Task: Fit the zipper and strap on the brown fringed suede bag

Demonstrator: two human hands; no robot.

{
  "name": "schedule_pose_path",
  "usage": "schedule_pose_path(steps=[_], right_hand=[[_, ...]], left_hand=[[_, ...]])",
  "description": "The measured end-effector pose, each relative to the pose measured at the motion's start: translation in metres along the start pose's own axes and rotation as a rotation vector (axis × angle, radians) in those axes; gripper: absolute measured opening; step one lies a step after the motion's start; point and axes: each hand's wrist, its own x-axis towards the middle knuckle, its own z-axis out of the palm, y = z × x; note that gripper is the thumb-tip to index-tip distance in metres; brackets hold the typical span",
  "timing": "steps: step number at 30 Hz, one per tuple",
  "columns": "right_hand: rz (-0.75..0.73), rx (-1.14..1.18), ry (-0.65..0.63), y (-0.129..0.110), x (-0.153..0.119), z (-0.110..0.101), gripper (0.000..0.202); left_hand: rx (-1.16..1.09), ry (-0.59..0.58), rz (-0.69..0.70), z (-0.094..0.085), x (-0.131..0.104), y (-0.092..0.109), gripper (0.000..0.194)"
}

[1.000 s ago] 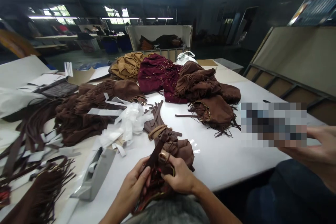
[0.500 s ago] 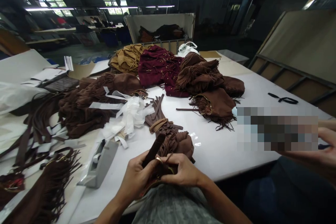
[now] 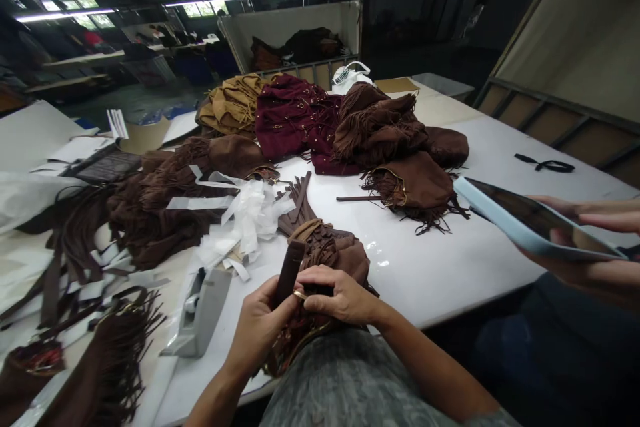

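Observation:
My left hand (image 3: 263, 323) is closed round a dark brown strap (image 3: 290, 267), whose folded end stands up above the thumb. A gold ring (image 3: 300, 294) shows at the left thumb tip, between the two hands. My right hand (image 3: 343, 295) pinches a dark brown piece of the strap beside the ring, partly hidden by the fingers. Beneath and behind my hands lies a brown fringed bag (image 3: 345, 253), its patterned lining (image 3: 285, 347) visible near my lap. Just beyond it is a bundle of brown straps (image 3: 300, 203) with a tan tie.
A grey tape dispenser (image 3: 203, 313) and white paper strips (image 3: 250, 213) lie left of my hands. Brown, maroon (image 3: 295, 117) and tan (image 3: 233, 103) fringed bags cover the table's far side. At right, another person's hands hold a light-blue-cased phone (image 3: 535, 220).
My right hand has shifted slightly up and closer over the ring, and a dark strap piece now shows in its fingers. The view has tilted a little.

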Motion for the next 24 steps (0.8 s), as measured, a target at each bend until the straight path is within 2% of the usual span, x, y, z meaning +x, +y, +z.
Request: schedule_pose_path(steps=[5,9,16,20,22,24], right_hand=[[0.038,0.116,-0.027,0.005,0.004,-0.002,0.032],[0.085,0.254,-0.005,0.009,0.003,-0.004,0.029],[0.16,0.141,0.262,0.014,-0.011,0.009,0.035],[0.218,0.169,0.401,0.015,-0.016,0.015,0.034],[0.26,0.198,0.422,0.015,-0.018,0.015,0.032],[0.289,0.18,0.381,0.013,-0.019,0.015,0.026]], left_hand=[[0.043,0.017,-0.014,0.002,0.0,-0.001,0.027],[-0.003,-0.021,-0.056,0.007,0.001,0.001,0.029],[-0.174,-0.083,-0.146,0.014,0.01,-0.002,0.031],[-0.206,-0.119,-0.16,0.016,0.014,-0.004,0.029],[-0.192,-0.113,-0.15,0.017,0.013,-0.006,0.027],[-0.197,-0.092,-0.152,0.018,0.011,-0.011,0.028]])
